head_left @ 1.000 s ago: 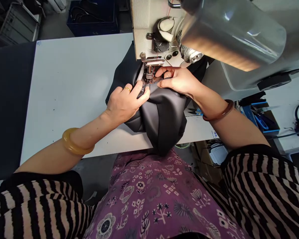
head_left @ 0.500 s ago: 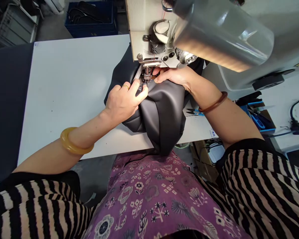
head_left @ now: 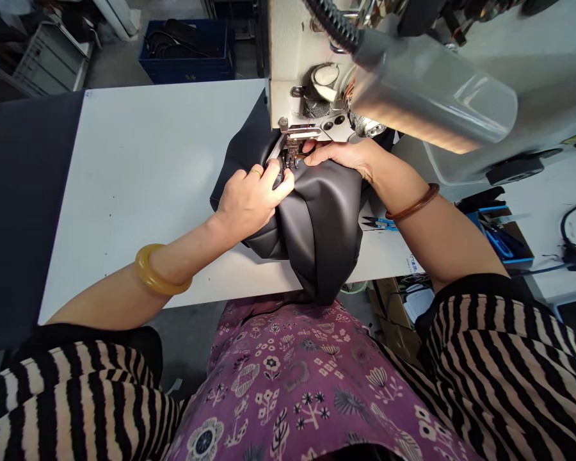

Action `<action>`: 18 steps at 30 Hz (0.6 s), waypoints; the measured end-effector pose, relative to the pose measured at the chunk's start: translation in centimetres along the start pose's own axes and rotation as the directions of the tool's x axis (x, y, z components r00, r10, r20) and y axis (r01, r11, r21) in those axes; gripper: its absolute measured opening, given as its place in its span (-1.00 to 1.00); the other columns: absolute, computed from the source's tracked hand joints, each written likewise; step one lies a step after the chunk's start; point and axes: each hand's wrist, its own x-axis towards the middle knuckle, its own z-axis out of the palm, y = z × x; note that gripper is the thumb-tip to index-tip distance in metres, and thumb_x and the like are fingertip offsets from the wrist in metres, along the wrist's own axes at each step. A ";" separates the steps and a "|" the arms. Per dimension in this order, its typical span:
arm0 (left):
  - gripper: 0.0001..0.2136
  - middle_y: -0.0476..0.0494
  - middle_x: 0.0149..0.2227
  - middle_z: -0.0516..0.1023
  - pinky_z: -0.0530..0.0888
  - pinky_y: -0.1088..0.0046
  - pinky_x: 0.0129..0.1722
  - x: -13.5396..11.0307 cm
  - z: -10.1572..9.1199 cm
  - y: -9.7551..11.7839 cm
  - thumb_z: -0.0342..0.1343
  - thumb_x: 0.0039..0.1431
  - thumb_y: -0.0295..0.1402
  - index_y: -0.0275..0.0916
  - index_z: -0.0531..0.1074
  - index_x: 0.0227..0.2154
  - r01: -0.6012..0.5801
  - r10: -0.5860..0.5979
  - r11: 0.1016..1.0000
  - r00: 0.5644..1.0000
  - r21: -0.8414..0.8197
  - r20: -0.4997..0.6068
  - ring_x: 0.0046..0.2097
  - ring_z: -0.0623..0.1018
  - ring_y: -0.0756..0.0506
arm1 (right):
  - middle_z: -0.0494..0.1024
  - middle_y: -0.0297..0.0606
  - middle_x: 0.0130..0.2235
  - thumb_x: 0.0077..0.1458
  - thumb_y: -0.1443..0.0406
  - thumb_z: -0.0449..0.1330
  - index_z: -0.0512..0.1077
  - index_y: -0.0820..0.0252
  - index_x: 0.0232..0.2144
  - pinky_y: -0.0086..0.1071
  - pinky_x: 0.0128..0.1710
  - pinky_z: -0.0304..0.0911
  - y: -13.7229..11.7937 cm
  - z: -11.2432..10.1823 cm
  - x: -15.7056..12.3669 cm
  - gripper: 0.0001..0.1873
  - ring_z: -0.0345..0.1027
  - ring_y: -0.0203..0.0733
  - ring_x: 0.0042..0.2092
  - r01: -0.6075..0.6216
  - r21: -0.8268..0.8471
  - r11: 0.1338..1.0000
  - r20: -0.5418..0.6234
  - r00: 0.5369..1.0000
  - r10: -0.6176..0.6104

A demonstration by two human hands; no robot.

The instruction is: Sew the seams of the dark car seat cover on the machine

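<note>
Bunched black leather-like material (head_left: 336, 211) lies under the needle and presser foot (head_left: 292, 153) of a sewing machine (head_left: 292, 70), its front folds hanging over the table edge. My left hand (head_left: 254, 195) grips the material just left of the presser foot, thumb and fingers closed on it. Close on the foot's right side, my right hand (head_left: 340, 157) pinches the same material, with part of its fingers hidden behind the machine head and foot. A pale strip (head_left: 277, 148) runs beside the foot, near my left fingertips.
Blue-handled thread snips (head_left: 379, 223) lie on the white table (head_left: 139, 186) by my right forearm. A lamp (head_left: 436, 89) hangs over the machine. Further right is a blue tray (head_left: 502, 237) of tools. A blue crate (head_left: 187, 67) stands on the floor behind the table.
The whole view has shifted slightly, so everything appears a little further right and lower. Both hands keep their places on the material beside the presser foot.
</note>
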 end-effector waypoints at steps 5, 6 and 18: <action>-0.52 -0.39 0.22 0.41 0.35 0.29 -0.34 -0.1 -0.3 0.1 -0.08 0.24 -0.49 -0.17 0.30 0.22 0.014 -0.013 0.999 0.999 -0.043 0.032 -0.15 0.56 -0.24 | 0.44 -0.29 -0.42 -0.24 0.31 0.42 0.36 0.14 -0.55 -0.14 -0.13 0.37 0.0 -0.1 0.1 -0.73 0.36 -0.11 -0.24 -0.013 -0.007 1.000 0.028 1.000 0.013; -0.52 -0.39 0.22 0.41 0.35 0.29 -0.34 -0.2 -0.4 0.1 -0.08 0.24 -0.48 -0.17 0.30 0.22 0.005 -0.005 1.000 0.999 -0.025 0.033 -0.15 0.57 -0.24 | 0.43 -0.28 -0.42 -0.25 0.31 0.43 0.37 0.14 -0.55 -0.13 -0.13 0.37 0.0 -0.1 0.1 -0.73 0.36 -0.10 -0.24 -0.020 -0.014 1.000 0.021 1.000 0.020; -0.55 -0.39 0.23 0.41 0.38 0.27 -0.34 -0.3 -0.6 0.1 -0.02 0.23 -0.47 -0.16 0.35 0.18 -0.019 0.019 1.000 1.000 0.011 0.012 -0.17 0.58 -0.24 | 0.42 -0.32 -0.43 -0.26 0.40 0.38 0.38 0.17 -0.55 -0.19 -0.03 0.34 -0.8 0.1 -0.6 -0.77 0.34 -0.17 -0.26 -0.040 0.005 0.999 -0.036 0.999 0.040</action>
